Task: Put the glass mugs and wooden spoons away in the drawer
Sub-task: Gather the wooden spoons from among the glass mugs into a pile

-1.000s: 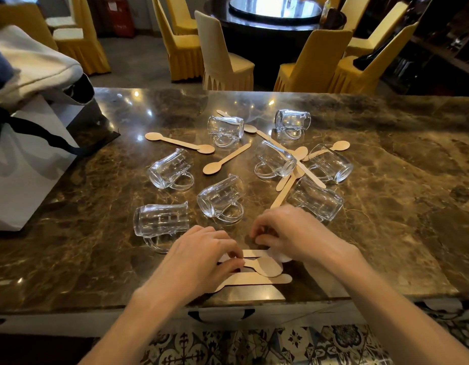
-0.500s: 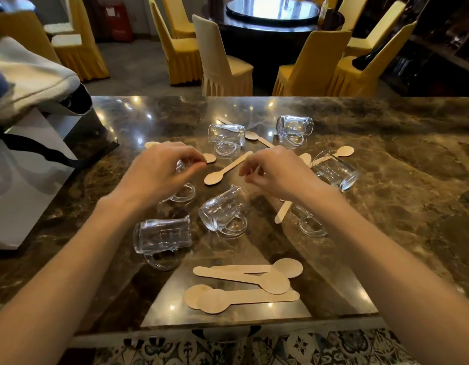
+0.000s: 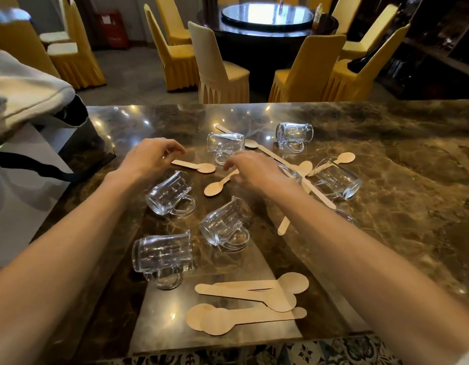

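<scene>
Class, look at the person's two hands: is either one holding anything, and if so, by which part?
Neither holds anything. The left hand hovers by one wooden spoon's handle, the right hand over another spoon.

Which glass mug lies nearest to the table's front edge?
The mug at front left, just left of the gathered wooden spoons; every other mug lies farther back.

Glass mugs (image 3: 170, 192) lie on their sides across the tabletop (image 3: 412, 196), wooden spoons (image 3: 301, 171) scattered between them. Stacked spoons (image 3: 248, 304) lie near; a bag (image 3: 30, 164) stands left.
</scene>
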A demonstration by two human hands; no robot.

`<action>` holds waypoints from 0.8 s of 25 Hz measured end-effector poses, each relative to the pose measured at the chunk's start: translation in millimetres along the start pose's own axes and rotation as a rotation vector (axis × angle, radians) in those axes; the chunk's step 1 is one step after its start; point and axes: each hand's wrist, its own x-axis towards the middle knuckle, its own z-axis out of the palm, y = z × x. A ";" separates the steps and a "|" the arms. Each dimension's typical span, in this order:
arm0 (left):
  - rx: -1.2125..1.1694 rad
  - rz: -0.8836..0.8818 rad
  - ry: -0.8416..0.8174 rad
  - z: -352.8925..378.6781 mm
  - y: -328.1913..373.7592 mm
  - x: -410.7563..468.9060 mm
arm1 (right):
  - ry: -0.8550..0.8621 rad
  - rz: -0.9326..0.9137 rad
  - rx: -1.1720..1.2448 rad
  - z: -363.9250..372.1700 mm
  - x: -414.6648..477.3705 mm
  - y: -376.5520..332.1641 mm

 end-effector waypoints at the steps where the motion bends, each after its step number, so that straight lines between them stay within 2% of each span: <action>1: 0.008 -0.022 -0.008 2.3 -5.0 4.0 | -0.021 0.005 -0.005 3.2 2.5 -1.3; 6: 0.252 -0.012 -0.084 13.0 -21.6 17.9 | -0.107 0.003 -0.092 19.6 6.7 -4.4; 10: 0.361 0.022 -0.107 19.9 -28.7 22.2 | -0.092 0.021 -0.087 23.2 6.5 -4.0; 20: 0.351 0.068 0.003 24.0 -31.2 16.3 | -0.064 -0.001 -0.103 17.8 2.3 -7.3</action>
